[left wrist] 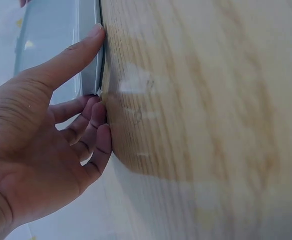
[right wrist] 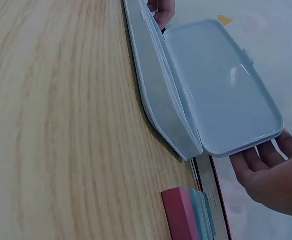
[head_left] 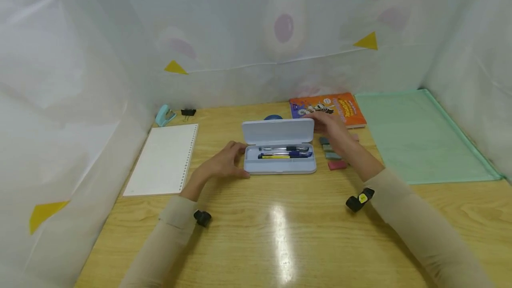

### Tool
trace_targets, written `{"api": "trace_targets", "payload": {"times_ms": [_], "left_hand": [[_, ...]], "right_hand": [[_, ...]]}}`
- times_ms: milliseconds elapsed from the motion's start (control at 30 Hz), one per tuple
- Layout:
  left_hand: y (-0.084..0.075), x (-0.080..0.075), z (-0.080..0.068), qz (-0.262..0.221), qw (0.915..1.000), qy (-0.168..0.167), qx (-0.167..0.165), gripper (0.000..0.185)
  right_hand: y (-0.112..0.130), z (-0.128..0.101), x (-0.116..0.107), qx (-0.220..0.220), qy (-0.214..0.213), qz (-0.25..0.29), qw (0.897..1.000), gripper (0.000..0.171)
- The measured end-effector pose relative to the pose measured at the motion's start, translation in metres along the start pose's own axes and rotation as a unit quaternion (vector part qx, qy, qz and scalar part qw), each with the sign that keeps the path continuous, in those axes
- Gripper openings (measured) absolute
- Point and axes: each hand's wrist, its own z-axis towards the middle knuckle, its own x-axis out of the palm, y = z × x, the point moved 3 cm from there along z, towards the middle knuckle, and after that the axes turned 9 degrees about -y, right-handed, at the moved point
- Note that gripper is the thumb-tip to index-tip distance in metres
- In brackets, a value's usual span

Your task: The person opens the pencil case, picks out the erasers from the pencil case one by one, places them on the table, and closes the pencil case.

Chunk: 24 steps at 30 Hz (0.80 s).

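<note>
A pale blue pencil case (head_left: 280, 167) lies on the table with its lid (head_left: 278, 131) raised. Several pens (head_left: 284, 154) lie in its tray, one of them yellow. At the left end of the case, my left hand (head_left: 225, 160) grips it, thumb at the front corner and fingers round toward the back. My right hand (right wrist: 276, 175) is at the lid's right end. Its fingers reach behind the lid's edge and touch it, while the thumb stands apart from the lid.
Several coloured erasers (head_left: 337, 165) lie right of the case, below my right forearm. Behind are an orange book (head_left: 348, 110) and a round blue object (head_left: 273, 117). A notebook (head_left: 162, 159), stapler (head_left: 164, 115) and binder clip (head_left: 188, 112) are left; a green mat (head_left: 428, 137) lies right.
</note>
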Motion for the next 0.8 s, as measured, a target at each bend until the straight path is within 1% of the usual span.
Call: {"api": "trace_targets", "payload": {"times_ms": [100, 200, 267, 333, 433, 500, 633, 700, 800], "left_hand": [[0.001, -0.001, 0.001, -0.005, 1.0, 0.004, 0.001, 0.09], [0.002, 0.0, 0.002, -0.011, 0.9999, 0.01, 0.001, 0.093], [0.003, 0.0, 0.003, -0.013, 0.9997, 0.018, 0.0, 0.099], [0.005, 0.001, 0.005, -0.012, 0.9995, 0.028, 0.007, 0.103], [0.006, 0.0, 0.008, -0.02, 0.9988, 0.042, 0.017, 0.105], [0.006, 0.0, 0.009, -0.024, 0.9983, 0.049, 0.022, 0.102], [0.005, 0.0, 0.011, -0.03, 0.9978, 0.058, 0.012, 0.099], [0.004, 0.001, 0.011, -0.029, 0.9978, 0.06, 0.006, 0.099], [0.003, 0.002, 0.01, -0.022, 0.998, 0.059, -0.002, 0.101]], "right_hand": [[-0.002, -0.004, 0.001, -0.02, 0.023, -0.041, 0.999, 0.054], [-0.003, -0.009, 0.005, -0.046, 0.065, -0.099, 0.992, 0.05], [-0.003, -0.013, 0.01, -0.071, 0.107, -0.155, 0.98, 0.045], [-0.003, -0.017, 0.016, -0.108, 0.15, -0.207, 0.961, 0.038], [-0.003, -0.024, 0.022, -0.153, 0.185, -0.265, 0.934, 0.031], [-0.004, -0.027, 0.026, -0.172, 0.198, -0.28, 0.924, 0.031], [-0.008, -0.032, 0.031, -0.193, 0.213, -0.307, 0.907, 0.033], [-0.01, -0.034, 0.032, -0.196, 0.212, -0.32, 0.902, 0.034], [-0.011, -0.037, 0.035, -0.192, 0.206, -0.328, 0.902, 0.037]]}}
